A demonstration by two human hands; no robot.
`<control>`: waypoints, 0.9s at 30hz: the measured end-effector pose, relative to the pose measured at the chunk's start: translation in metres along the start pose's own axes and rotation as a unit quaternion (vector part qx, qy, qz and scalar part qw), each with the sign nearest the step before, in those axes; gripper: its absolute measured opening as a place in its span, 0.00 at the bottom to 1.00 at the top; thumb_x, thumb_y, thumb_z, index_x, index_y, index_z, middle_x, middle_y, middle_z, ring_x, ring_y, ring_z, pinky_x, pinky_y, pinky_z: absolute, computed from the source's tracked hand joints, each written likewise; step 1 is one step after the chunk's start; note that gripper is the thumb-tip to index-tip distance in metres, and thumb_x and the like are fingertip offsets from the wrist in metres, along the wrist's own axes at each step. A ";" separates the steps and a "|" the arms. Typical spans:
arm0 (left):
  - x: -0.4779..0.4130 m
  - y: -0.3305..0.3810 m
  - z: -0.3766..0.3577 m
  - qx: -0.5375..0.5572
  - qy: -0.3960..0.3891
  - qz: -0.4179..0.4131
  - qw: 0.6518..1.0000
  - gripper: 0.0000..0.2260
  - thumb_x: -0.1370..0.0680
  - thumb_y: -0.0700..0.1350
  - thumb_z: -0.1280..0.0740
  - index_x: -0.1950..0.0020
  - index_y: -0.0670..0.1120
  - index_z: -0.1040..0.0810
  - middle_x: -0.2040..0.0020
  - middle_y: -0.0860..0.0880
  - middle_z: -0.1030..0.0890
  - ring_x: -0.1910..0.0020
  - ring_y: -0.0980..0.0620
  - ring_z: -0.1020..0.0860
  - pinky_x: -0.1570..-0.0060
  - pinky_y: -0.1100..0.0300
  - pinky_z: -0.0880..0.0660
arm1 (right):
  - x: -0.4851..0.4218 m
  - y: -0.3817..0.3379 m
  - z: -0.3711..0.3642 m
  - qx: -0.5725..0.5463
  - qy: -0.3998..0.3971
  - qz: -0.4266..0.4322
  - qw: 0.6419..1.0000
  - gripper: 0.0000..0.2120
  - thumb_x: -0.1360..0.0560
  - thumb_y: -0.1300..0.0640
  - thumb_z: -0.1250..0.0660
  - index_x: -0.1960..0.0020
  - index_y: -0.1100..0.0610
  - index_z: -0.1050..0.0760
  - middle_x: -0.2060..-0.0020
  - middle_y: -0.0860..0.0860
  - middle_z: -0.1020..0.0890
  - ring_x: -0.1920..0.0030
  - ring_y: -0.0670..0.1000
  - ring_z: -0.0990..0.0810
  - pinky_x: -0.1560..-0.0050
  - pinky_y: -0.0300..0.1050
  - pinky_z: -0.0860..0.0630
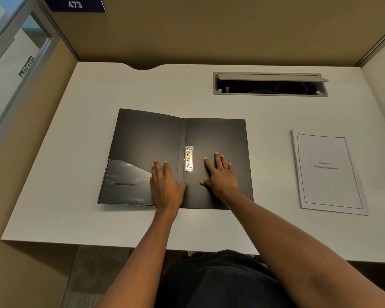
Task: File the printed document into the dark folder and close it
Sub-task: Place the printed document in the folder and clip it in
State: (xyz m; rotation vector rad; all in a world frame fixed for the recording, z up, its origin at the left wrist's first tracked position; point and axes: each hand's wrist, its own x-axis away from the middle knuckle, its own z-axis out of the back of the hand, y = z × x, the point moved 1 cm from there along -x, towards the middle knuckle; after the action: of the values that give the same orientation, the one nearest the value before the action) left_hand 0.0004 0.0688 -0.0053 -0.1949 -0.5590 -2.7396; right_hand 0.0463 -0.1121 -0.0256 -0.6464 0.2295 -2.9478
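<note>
While flat, both hands' fingers (218, 162) press open folder (147, 138)

A white desk (93, 138) is carrying two things. A dark folder (147, 138) is lying open and flat near the middle, its metal clip (189, 158) by the spine. A printed document (327, 172) is lying well apart to the right. A cable tray (270, 84) is sitting open in the desk's far side.

matt dark plastic folder (216, 138) with shiny metal clip (189, 158), glossy inner pocket (127, 183); white paper document (328, 172); smooth matt desk (98, 218).
</note>
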 end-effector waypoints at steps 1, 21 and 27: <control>-0.003 0.005 -0.002 -0.025 -0.008 0.006 1.000 0.43 0.25 0.63 0.28 0.17 0.47 0.43 0.15 0.42 0.49 0.16 0.41 0.48 0.20 0.44 0.40 | 0.000 0.000 0.000 0.000 0.000 -0.002 1.000 0.43 0.22 0.35 0.38 0.17 0.45 0.59 0.17 0.56 0.59 0.18 0.60 0.60 0.18 0.59 0.53; -0.026 0.022 -0.019 -0.049 -0.095 0.079 0.991 0.51 0.31 0.64 0.23 0.17 0.47 0.45 0.16 0.39 0.48 0.16 0.37 0.48 0.24 0.34 0.41 | -0.017 -0.049 0.017 -0.053 0.076 -0.117 0.989 0.52 0.29 0.25 0.39 0.22 0.64 0.42 0.27 0.60 0.34 0.27 0.59 0.36 0.27 0.52 0.33; -0.028 0.026 -0.019 -0.055 -0.098 0.081 0.990 0.47 0.28 0.60 0.23 0.18 0.45 0.43 0.16 0.38 0.47 0.17 0.35 0.47 0.24 0.32 0.39 | -0.020 -0.059 0.017 -0.027 0.071 -0.144 0.987 0.54 0.29 0.25 0.38 0.22 0.66 0.43 0.28 0.60 0.33 0.29 0.59 0.34 0.29 0.52 0.31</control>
State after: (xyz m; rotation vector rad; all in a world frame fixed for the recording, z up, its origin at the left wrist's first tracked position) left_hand 0.0343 0.0472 -0.0191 -0.5176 -0.4229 -2.6090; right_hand 0.0666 -0.0532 -0.0079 -0.5153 0.2490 -3.2805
